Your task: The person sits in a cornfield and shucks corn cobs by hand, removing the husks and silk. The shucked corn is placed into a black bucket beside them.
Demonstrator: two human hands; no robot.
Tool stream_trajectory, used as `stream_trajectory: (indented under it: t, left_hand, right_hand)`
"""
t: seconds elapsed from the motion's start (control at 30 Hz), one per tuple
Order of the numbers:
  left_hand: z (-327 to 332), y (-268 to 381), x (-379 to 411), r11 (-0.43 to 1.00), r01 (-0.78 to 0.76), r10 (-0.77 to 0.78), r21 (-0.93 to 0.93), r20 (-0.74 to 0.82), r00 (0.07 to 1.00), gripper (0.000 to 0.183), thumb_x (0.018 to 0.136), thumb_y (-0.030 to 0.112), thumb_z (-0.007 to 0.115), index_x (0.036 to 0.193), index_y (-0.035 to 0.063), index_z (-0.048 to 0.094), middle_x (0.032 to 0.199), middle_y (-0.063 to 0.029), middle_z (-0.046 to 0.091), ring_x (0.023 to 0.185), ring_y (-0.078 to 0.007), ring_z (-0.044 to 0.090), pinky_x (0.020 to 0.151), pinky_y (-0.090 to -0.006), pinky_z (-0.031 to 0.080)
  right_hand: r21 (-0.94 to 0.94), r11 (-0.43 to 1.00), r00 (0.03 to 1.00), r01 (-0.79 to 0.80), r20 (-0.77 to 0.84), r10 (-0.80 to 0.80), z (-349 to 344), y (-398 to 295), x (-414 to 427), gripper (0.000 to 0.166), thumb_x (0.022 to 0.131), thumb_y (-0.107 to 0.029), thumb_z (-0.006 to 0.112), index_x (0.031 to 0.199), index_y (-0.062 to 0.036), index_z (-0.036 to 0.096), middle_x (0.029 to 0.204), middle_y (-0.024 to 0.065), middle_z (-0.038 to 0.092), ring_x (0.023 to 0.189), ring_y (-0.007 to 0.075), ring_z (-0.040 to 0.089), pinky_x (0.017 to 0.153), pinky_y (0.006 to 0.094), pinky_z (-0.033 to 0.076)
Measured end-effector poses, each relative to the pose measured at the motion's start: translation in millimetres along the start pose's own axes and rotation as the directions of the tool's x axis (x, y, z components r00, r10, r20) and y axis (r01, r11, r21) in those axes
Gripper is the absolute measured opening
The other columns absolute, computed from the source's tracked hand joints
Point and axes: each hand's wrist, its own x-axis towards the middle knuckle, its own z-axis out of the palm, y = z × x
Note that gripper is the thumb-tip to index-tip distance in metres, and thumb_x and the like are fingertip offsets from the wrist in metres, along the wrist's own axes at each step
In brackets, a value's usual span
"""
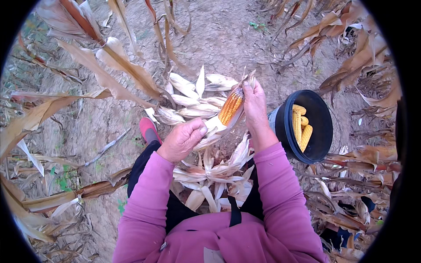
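My right hand [256,105] grips the upper end of a partly husked corn ear [231,107], whose yellow-orange kernels show between pale husk leaves. At the ear's lower left, my left hand [184,138] is closed on a pale corn husk [215,126] that folds down from the ear. Beyond my hands, several corn ears in dry husks [199,110] lie on the soil. Stripped husks [210,176] are heaped between my legs. A black bucket [324,126] stands to the right of my right hand, with several bare corn cobs with kernels [297,126] inside.
Dry corn stalks and leaves [128,69] reach in from the upper left, and more [355,62] stand along the right. A broken corn stalk [75,194] lies at the lower left. Cracked bare soil [217,36] stretches ahead. My left shoe [148,128] is beside the unhusked ears.
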Motion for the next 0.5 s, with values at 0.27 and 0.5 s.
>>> stream_trajectory:
  t: [0.27, 0.5]
  left_hand:
    - [20, -32, 10, 0.821, 0.098, -0.220, 0.562, 0.153, 0.963, 0.035, 0.093, 0.031, 0.058, 0.117, 0.0060, 0.054, 0.099, -0.0216, 0.064, 0.091, -0.0358, 0.063, 0.077, -0.0407, 0.049]
    - [21, -35, 28, 0.958, 0.157, -0.107, 0.239, -0.210, 0.972, 0.072, 0.079, 0.053, 0.070, 0.121, -0.0022, 0.052, 0.113, -0.0166, 0.058, 0.086, -0.0207, 0.060, 0.080, -0.0352, 0.048]
  right_hand:
    - [0.112, 0.985, 0.992, 0.129, -0.015, -0.128, -17, -34, -1, 0.017, 0.102, -0.018, 0.045, 0.100, -0.0039, 0.055, 0.084, 0.0053, 0.064, 0.074, 0.0120, 0.061, 0.068, 0.0271, 0.050]
    - [-0.483, 0.780, 0.914, 0.399, 0.280, -0.294, 4, -28, -29, 0.017, 0.100, -0.016, 0.050, 0.102, -0.0021, 0.060, 0.090, 0.0037, 0.066, 0.081, 0.0093, 0.060, 0.073, 0.0253, 0.049]
